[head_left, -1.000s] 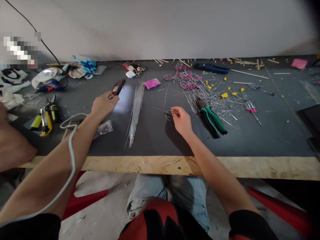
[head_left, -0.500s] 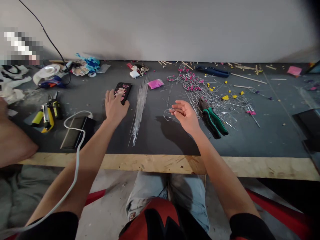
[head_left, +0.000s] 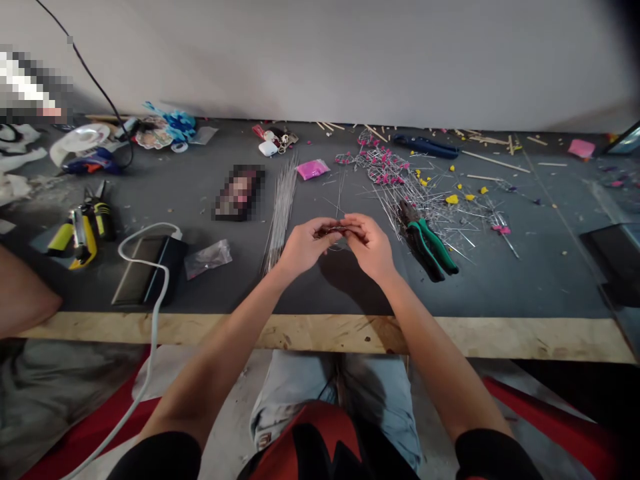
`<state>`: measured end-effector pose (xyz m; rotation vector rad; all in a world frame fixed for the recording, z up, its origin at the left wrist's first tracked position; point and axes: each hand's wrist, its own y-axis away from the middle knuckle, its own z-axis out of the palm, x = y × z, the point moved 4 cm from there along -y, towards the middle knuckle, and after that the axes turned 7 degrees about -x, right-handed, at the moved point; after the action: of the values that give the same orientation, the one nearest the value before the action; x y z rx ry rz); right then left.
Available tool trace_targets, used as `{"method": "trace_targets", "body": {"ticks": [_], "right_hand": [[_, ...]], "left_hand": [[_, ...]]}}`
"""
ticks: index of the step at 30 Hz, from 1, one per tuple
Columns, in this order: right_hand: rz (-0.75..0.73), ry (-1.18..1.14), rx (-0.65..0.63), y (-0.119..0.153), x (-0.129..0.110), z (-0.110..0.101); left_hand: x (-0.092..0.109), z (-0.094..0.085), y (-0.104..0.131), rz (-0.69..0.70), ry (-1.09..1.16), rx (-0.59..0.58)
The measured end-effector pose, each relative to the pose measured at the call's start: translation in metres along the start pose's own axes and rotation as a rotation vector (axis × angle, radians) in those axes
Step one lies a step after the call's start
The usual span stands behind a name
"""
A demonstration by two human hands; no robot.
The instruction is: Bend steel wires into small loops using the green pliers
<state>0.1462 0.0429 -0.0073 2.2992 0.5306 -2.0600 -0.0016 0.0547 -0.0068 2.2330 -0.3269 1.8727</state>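
Observation:
My left hand (head_left: 311,248) and my right hand (head_left: 370,247) meet fingertip to fingertip over the dark mat. Between them they hold a thin wire loop (head_left: 339,245), mostly hidden by the fingers. Just left of my left hand lies a bundle of straight silvery wires (head_left: 281,200). A pink packet (head_left: 313,169) sits beyond the hands. To the right are pliers with green and black handles (head_left: 431,247), beside a tangled pile of wires with pink bits (head_left: 385,163). Yellow bits (head_left: 452,199) lie among the wires.
A phone (head_left: 240,192), a small plastic bag (head_left: 209,259) and a power bank with white cable (head_left: 150,270) lie to the left. Yellow-handled tools (head_left: 83,233) are farther left, near another person's arm (head_left: 25,293). Blue cutters (head_left: 425,145) lie at the back.
My left hand has left the phone and moved right to meet my right hand at the wire loop. The small plastic bag, hidden before, now shows.

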Motion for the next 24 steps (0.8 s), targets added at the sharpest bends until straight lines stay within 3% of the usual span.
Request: {"method": "trace_targets", "body": {"ticks": [8, 18, 24], "right_hand": [[0.127, -0.126, 0.031, 0.004, 0.008, -0.003], [0.252, -0.329, 0.056, 0.002, 0.013, -0.007], [0.293, -0.216, 0.033, 0.003, 0.01, -0.008]], "left_hand": [[-0.011, -0.004, -0.001, -0.032, 0.247, 0.134], [-0.012, 0.006, 0.004, -0.086, 0.449, 0.089], [-0.01, 0.007, 0.009, -0.058, 0.351, 0.095]]}}
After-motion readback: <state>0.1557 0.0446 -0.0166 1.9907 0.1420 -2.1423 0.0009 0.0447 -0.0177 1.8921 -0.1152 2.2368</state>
